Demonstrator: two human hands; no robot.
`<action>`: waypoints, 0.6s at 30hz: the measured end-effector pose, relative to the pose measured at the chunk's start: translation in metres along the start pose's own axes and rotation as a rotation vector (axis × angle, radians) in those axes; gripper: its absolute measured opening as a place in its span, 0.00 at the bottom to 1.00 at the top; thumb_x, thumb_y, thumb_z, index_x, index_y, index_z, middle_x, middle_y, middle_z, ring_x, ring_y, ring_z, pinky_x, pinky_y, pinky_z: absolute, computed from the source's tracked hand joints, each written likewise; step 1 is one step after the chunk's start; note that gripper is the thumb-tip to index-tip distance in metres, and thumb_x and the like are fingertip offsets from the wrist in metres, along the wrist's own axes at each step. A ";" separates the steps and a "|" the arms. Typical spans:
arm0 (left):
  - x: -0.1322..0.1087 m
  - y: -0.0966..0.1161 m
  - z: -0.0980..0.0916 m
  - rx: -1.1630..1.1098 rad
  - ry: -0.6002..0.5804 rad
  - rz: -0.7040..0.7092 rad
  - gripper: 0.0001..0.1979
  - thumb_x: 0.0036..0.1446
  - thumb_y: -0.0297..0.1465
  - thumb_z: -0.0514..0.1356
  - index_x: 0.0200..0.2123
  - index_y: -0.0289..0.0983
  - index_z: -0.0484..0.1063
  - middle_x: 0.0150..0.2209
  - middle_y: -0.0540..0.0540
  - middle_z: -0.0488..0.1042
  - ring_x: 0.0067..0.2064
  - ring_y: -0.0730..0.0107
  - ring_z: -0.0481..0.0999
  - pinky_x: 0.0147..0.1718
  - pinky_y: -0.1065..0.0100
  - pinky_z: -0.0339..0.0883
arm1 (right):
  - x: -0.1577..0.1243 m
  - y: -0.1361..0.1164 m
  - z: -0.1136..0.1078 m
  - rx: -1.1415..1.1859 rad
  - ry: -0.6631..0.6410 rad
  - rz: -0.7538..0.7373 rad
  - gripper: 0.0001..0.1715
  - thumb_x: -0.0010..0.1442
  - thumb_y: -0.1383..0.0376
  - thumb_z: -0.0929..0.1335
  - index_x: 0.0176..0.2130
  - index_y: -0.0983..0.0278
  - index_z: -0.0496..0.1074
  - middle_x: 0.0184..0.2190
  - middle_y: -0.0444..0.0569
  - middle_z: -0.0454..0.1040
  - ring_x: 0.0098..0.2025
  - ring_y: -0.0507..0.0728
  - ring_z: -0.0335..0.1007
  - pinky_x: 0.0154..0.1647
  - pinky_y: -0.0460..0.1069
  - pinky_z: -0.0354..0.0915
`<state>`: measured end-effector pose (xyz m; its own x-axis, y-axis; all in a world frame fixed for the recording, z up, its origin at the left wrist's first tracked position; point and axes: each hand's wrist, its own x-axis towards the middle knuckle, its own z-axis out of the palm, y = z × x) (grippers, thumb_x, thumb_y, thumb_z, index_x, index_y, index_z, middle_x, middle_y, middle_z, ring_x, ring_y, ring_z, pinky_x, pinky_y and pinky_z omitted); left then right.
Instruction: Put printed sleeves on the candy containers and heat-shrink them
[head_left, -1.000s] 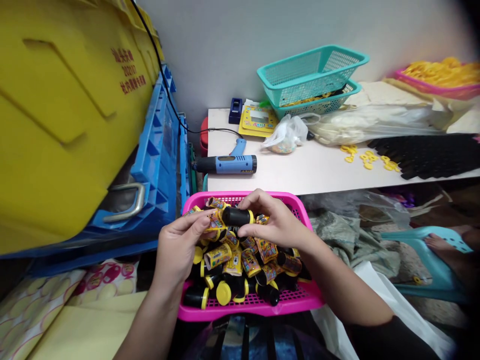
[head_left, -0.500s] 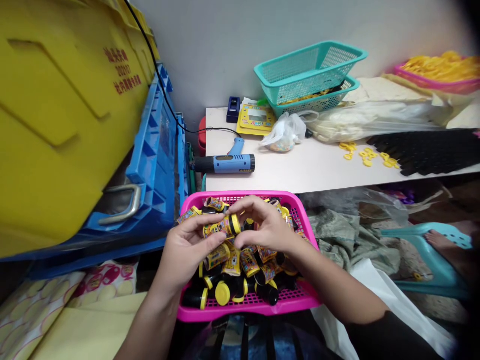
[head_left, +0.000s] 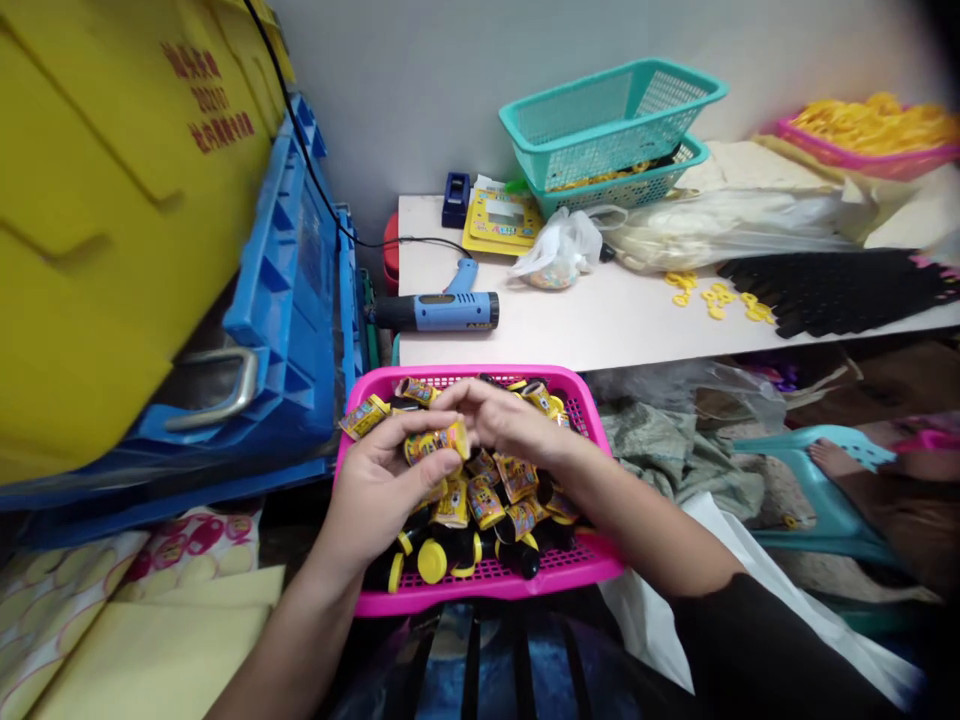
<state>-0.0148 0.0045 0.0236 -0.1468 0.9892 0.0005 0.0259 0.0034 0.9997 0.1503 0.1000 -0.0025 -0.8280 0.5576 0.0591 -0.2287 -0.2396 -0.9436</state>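
My left hand (head_left: 375, 480) is closed around a small bottle (head_left: 429, 445) in a yellow printed sleeve, thumb on the near side. The bottle lies tilted over a pink basket (head_left: 480, 598). Just beyond its right end is my right hand (head_left: 506, 420), with fingers loosely bent and apart. Those fingertips reach behind the bottle; I cannot tell whether they touch it. No object shows in the right hand. Below, the basket holds several black bottles with yellow caps (head_left: 433, 561) and several sleeved bottles (head_left: 486, 502).
A blue heat gun (head_left: 457, 311) lies on the white table (head_left: 540, 345), its cord running left. Stacked teal baskets (head_left: 600, 140), a plastic bag (head_left: 559, 250) and yellow loops (head_left: 716, 297) are behind. A blue crate (head_left: 289, 300) stands left. At right, someone's foot is near a teal stool (head_left: 806, 490).
The bottle has turned in my left hand: its yellow cap and black neck, facing right before, are out of sight, and a sleeve edge shows there. My right hand has shifted slightly left.
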 end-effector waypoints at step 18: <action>-0.006 -0.007 -0.001 1.008 -0.475 0.445 0.14 0.66 0.33 0.53 0.49 0.43 0.76 0.53 0.42 0.75 0.54 0.53 0.69 0.51 0.48 0.59 | -0.073 -0.005 -0.036 -1.583 -0.005 0.082 0.14 0.66 0.64 0.66 0.48 0.62 0.79 0.40 0.55 0.77 0.44 0.62 0.63 0.45 0.57 0.59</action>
<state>-0.0152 -0.0019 0.0162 0.4454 0.8873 0.1195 0.7756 -0.4491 0.4436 0.2306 0.0893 -0.0144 -0.8132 0.5820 -0.0093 0.5548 0.7702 -0.3147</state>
